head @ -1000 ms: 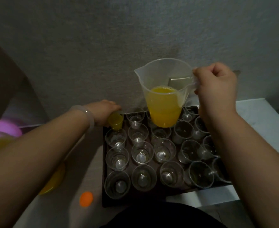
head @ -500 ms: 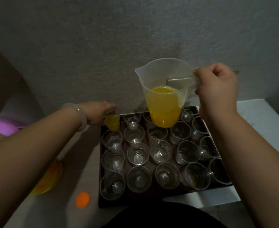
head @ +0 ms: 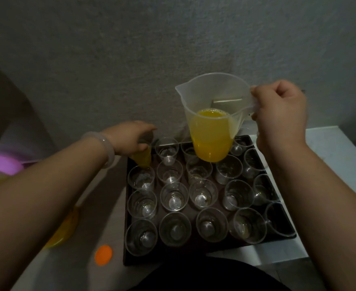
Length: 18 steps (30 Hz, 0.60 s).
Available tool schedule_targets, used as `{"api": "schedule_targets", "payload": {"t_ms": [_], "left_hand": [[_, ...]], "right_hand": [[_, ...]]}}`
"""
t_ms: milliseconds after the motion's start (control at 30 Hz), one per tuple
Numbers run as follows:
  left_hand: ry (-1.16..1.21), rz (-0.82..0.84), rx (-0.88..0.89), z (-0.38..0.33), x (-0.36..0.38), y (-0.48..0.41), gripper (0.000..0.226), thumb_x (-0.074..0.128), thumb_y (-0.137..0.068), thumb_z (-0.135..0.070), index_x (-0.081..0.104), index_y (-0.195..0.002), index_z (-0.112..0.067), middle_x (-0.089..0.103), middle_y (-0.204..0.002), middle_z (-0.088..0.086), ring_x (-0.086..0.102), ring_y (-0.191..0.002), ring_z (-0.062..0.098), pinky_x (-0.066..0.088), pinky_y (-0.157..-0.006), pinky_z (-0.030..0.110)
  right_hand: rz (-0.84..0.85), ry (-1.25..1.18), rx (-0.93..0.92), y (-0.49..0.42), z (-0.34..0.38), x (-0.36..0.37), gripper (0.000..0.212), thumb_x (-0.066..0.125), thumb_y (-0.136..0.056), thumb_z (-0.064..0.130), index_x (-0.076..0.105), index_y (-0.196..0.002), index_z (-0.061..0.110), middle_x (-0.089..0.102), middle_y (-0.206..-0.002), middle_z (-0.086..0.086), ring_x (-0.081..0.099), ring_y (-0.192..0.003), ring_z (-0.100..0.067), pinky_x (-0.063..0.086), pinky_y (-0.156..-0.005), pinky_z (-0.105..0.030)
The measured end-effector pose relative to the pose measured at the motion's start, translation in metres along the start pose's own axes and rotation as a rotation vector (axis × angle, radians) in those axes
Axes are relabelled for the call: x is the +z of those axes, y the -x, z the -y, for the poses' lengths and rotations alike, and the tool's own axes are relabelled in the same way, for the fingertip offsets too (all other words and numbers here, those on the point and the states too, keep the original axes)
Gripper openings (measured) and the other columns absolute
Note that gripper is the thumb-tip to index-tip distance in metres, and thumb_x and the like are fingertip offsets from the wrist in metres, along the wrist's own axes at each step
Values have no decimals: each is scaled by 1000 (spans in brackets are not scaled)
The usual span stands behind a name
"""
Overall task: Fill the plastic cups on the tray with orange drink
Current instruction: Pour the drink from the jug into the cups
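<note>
Grey textured wall [head: 131, 59] is filling the frame from 10 to 2 o'clock. White counter [head: 330, 148] is showing at 3 o'clock. Small orange disc [head: 103, 255] is lying flat at 7 o'clock. Yellow round item [head: 64, 232] is sitting at 8 o'clock, partly covered, type unclear. Pink-purple object [head: 1, 166] is peeking in at 9 o'clock, blurred. Dark fabric [head: 204, 278] is covering the 6 o'clock edge.

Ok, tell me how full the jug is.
About half full: the orange drink reaches roughly midway up the clear jug, which the right hand holds upright over the tray.
</note>
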<state>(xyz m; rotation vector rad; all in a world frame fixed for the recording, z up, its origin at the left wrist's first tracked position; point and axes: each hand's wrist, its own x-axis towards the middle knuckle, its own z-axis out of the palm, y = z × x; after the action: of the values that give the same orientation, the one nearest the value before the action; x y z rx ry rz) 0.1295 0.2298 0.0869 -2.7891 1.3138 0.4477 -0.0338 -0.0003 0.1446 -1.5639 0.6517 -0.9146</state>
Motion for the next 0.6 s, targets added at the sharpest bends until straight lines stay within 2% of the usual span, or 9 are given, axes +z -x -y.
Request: {"api": "schedule_targets", "payload": {"t_ms": [167,233,333,600], "left_hand": [[0,64,65,-17,8,-13,80,68,-85,-22,22,-150,-20,30,-152,6,34,-136,22,28,-107,24],[-6,96,57,-21,12,-18,83,69,-84,-24,19,-151,-20,26,-154,5,31,-138,21,27,-108,25],[-16,111,59,-24,16,-23,85,69,-84,-22,18,-151,-19,24,-155,6,29,-139,22,25,-110,27],[-45,144,73,-25,18,-31,87,71,-82,-18,19,-151,-22,25,-155,5,32,-138,23,29,-112,32]], "right_hand": [[-8,-5,-1,1,1,-1,26,63,-70,26,42,-54,24,45,-63,-7,41,-62,-19,39,-58,-36],[-10,-6,-4,2,1,-1,26,62,-70,25,42,-54,24,44,-60,-3,41,-61,-19,39,-58,-36],[-15,-12,-9,3,0,-1,27,63,-70,24,42,-52,24,42,-55,3,40,-59,-18,38,-57,-35],[-26,-13,8,3,0,-4,28,63,-68,27,43,-49,25,42,-55,3,41,-59,-19,39,-58,-37]]}}
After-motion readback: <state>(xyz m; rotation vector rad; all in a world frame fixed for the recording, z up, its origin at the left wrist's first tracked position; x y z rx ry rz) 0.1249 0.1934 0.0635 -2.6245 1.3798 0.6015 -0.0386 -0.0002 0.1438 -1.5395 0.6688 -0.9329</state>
